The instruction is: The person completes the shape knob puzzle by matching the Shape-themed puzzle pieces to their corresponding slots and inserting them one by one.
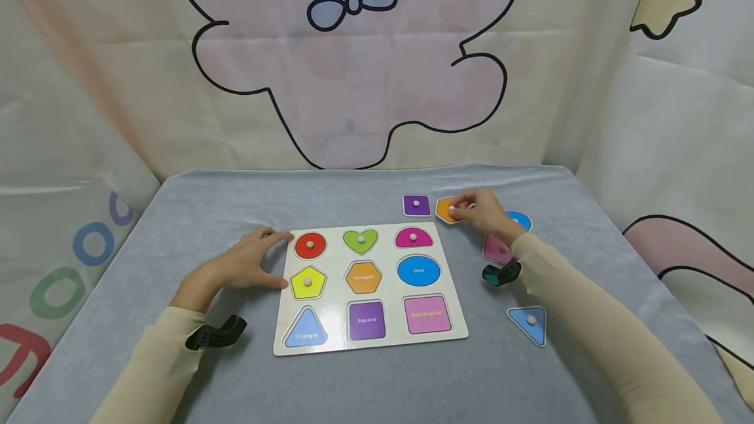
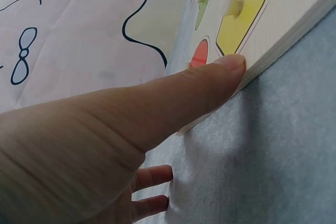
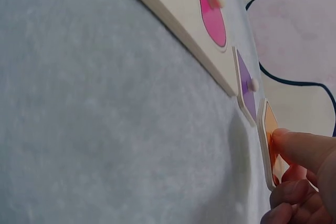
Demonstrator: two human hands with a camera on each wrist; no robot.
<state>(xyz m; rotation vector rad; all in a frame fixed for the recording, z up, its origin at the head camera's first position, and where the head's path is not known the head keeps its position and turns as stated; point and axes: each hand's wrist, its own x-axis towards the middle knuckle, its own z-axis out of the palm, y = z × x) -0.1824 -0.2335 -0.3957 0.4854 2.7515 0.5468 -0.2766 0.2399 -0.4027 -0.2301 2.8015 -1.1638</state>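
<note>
A white wooden shape puzzle board (image 1: 389,286) lies on the cloth in the head view. My left hand (image 1: 244,260) rests at its left edge, fingers spread; in the left wrist view the thumb (image 2: 210,80) touches the edge near the yellow pentagon piece (image 2: 247,11). Beyond the board's far right corner, my right hand (image 1: 485,211) pinches the knob of an orange hexagon piece (image 1: 444,211). Fingers partly cover that piece (image 3: 271,124) in the right wrist view. Whether it is off the cloth, I cannot tell. Red, green and magenta pieces also sit in the board.
A purple square piece (image 1: 416,205) lies behind the board. Right of the board are a pink rectangle piece (image 1: 496,250), a blue oval piece (image 1: 521,219), partly behind the right hand, and a blue triangle piece (image 1: 532,324). The orange hexagon recess (image 1: 363,277) shows its printed label.
</note>
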